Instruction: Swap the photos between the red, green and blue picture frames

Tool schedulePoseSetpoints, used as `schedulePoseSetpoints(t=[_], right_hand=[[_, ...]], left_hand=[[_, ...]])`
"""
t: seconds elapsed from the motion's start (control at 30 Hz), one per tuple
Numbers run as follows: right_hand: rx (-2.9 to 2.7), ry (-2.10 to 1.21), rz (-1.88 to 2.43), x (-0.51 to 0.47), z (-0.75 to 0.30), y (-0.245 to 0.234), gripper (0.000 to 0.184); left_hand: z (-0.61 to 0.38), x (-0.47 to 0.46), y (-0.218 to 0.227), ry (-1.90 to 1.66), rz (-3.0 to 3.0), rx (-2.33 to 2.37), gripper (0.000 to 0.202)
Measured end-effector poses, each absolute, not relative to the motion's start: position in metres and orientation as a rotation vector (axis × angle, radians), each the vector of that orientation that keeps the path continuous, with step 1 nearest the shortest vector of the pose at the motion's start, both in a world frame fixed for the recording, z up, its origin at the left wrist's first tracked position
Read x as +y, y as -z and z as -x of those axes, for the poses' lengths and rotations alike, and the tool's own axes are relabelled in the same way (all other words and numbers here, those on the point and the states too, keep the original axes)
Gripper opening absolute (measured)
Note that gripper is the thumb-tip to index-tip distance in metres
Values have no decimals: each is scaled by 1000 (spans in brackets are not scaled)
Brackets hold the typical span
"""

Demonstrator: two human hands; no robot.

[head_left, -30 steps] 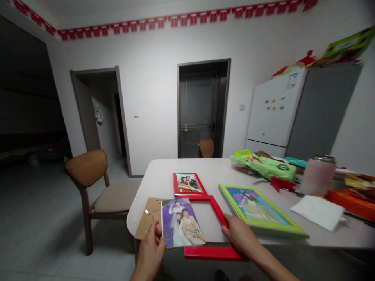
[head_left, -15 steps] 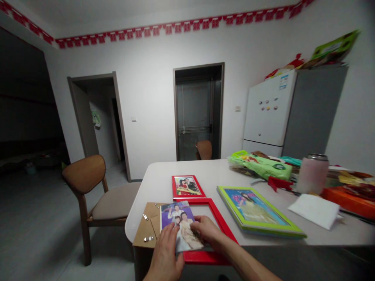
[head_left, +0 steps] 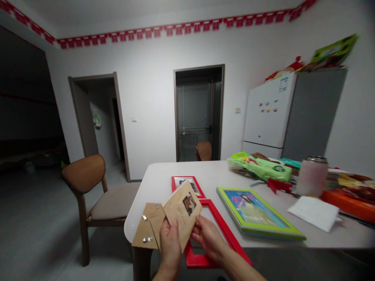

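A tan paper sheet (head_left: 177, 210) with a small dark picture and faint print on it is tilted up between my hands. My left hand (head_left: 170, 244) grips its lower left part, thumb on top. At its right edge, my right hand (head_left: 208, 237) pinches the sheet with bent fingers. Beneath my hands lies a larger red photo frame (head_left: 221, 220), partly covered. To the left, a brown backing board (head_left: 143, 232) with metal clips rests on the table corner. Behind the sheet is a small red-framed photo (head_left: 198, 188), partly hidden. The family photo's face is out of sight.
On the white table (head_left: 164, 171), a green-framed photo (head_left: 260, 210) lies to the right. Beyond it are a white napkin (head_left: 315, 212), a pink can (head_left: 312, 177), a green package (head_left: 263, 168) and an orange box (head_left: 345, 201). A wooden chair (head_left: 84, 175) stands at the left.
The family photo in my hands has given way to a tan printed face, raised and tilted. My left hand has shifted right and wrapped around the sheet. The larger red frame has shifted slightly right.
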State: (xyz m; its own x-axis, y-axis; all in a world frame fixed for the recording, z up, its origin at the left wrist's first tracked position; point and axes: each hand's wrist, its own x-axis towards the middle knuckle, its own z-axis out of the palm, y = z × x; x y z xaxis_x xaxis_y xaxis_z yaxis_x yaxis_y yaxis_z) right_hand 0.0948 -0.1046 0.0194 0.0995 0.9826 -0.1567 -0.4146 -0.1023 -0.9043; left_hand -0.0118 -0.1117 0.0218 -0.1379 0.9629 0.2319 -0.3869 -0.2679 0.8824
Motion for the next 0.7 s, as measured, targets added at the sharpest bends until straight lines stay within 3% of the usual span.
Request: schedulePoseSetpoints(t=[0.1, 0.23, 0.43, 0.7], right_hand=[[-672, -1272, 919, -100, -116, -17, 30], [-806, -1246, 1144, -92, -157, -28, 40], [-1034, -1151, 1473, -75, -188, -12, 37], [-1261, -871, 1732, -61, -179, -4, 33]], left_hand=[[2, -114, -14, -1523, -898, 708, 50], [12, -114, -8, -1399, -1044, 857, 64], [22, -128, -4, -1063, -1696, 1153, 55], [18, -137, 2, -790, -2082, 1233, 60]])
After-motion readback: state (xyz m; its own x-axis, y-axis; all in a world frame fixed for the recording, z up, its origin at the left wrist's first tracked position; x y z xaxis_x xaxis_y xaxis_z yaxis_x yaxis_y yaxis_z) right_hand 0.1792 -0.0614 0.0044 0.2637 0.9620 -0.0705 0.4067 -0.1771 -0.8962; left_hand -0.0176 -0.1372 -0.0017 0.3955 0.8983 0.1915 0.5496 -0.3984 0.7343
